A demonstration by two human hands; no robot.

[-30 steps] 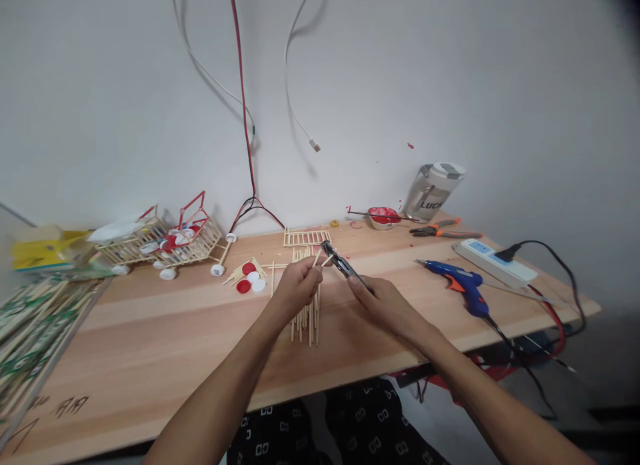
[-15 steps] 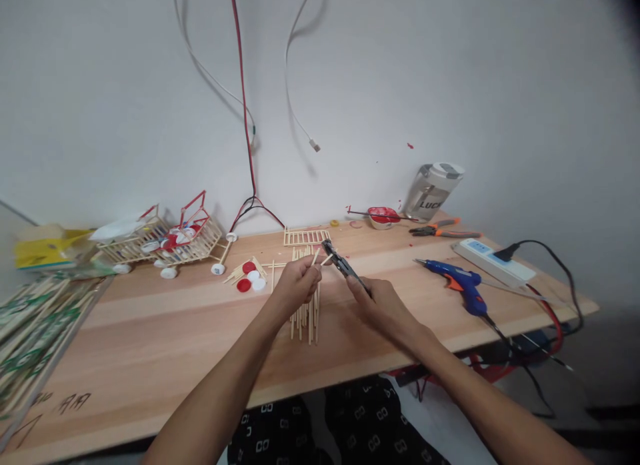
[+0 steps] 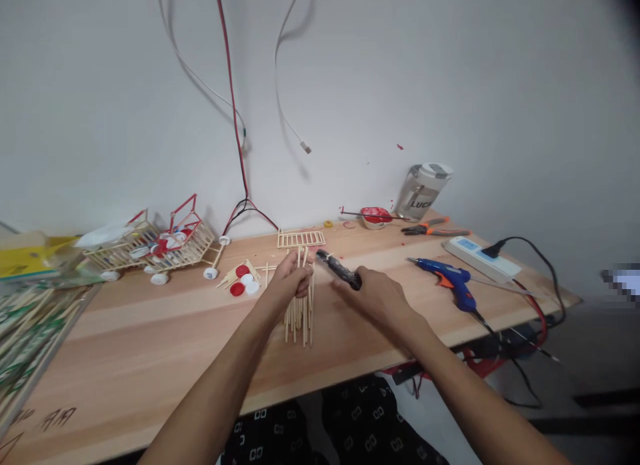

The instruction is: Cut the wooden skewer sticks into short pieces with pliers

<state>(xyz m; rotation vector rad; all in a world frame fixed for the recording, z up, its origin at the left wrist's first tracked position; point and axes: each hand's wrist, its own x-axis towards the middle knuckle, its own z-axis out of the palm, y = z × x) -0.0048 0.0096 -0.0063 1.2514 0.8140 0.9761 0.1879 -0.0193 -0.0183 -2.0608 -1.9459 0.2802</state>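
The left hand point(image 3: 295, 276) has its fingers closed on a thin pale wooden stick point(image 3: 307, 255), above the loose bundle of like sticks point(image 3: 300, 315) at the middle of the wooden table point(image 3: 150, 332). The right hand point(image 3: 376, 295) grips dark metal cutting pliers point(image 3: 339, 270), their tip just beside that stick. A ladder-like stick frame point(image 3: 301, 238) and two stick-built carts point(image 3: 165, 242) near the far edge look finished; the bundle lies unjoined. The carts hold white and red caps. A small dish point(image 3: 375, 216) holds red paint.

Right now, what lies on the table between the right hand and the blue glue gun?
Nothing; the head view shows only bare table between right hand and blue glue gun.
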